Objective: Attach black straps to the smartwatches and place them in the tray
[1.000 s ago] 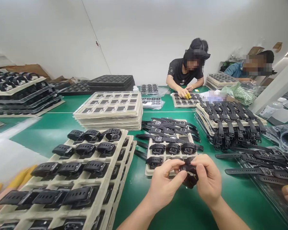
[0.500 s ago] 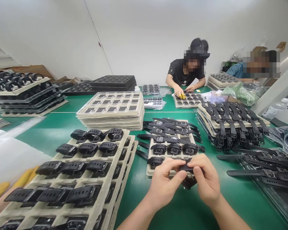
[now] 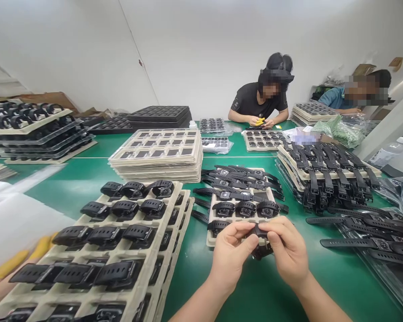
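Between my two hands is a black watch (image 3: 262, 251), its strap pinched at the top by the fingers of both. My left hand (image 3: 231, 255) grips the strap from the left, thumb below and fingertips on top. From the right, my right hand (image 3: 288, 250) presses on the same strap. The watch hangs over the near edge of a beige tray (image 3: 211, 240), which holds watches with closed straps in its nearer rows and watches with straps laid flat farther back. Much of the held watch is hidden by my fingers.
Stacked beige trays of looped watches (image 3: 124, 237) stand at the near left. More stacked trays (image 3: 157, 172) lie behind. At right are piled watches (image 3: 329, 165) and loose straps (image 3: 366, 243). A person (image 3: 260, 105) works across the table; yellow-gloved fingers (image 3: 13, 264) show at far left.
My hands still hold the watch, with its strap turned slightly between the fingers. Across the table, the person's yellow-tipped hand has lifted off the tray toward the other hand.
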Demonstrator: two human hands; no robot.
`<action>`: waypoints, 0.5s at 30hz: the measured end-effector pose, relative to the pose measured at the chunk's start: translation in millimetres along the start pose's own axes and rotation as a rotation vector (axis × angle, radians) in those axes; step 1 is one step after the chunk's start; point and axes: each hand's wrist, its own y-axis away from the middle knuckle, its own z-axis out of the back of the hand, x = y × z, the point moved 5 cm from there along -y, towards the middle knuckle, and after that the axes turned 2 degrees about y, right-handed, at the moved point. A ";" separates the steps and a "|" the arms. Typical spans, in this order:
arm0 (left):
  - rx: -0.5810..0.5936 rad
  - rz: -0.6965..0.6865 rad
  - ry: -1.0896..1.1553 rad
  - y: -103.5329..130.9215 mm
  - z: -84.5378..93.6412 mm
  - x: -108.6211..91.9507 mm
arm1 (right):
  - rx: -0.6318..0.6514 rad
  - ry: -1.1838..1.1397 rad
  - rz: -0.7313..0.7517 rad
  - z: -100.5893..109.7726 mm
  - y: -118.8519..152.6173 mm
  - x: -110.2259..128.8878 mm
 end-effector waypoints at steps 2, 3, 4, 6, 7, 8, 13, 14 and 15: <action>-0.003 -0.006 -0.015 -0.6 -0.1 -1.1 | 0.023 -0.005 -0.017 -0.5 -0.7 -0.4; 0.000 0.004 -0.002 -0.5 -0.8 -0.8 | 0.028 -0.005 -0.026 -0.9 -0.2 -1.0; 0.007 0.024 0.025 -0.2 -1.9 0.2 | 0.020 -0.005 -0.040 -0.9 0.9 -2.1; 0.010 0.074 0.106 0.6 -3.8 3.1 | -0.048 -0.011 -0.074 0.9 4.1 -5.4; 0.005 0.096 0.143 0.9 -4.2 4.6 | -0.091 -0.020 -0.087 2.0 5.8 -7.1; -0.006 0.114 0.167 0.8 -3.9 6.0 | -0.126 -0.032 -0.092 2.8 7.1 -8.4; -0.045 0.151 0.194 -2.7 0.6 10.8 | -0.091 -0.059 -0.057 1.0 2.7 -7.4; -0.045 0.142 0.192 -3.4 1.4 10.6 | -0.071 -0.057 -0.053 0.8 0.8 -6.5; -0.049 0.126 0.184 -4.0 2.1 9.9 | -0.056 -0.055 -0.046 0.8 -0.9 -5.3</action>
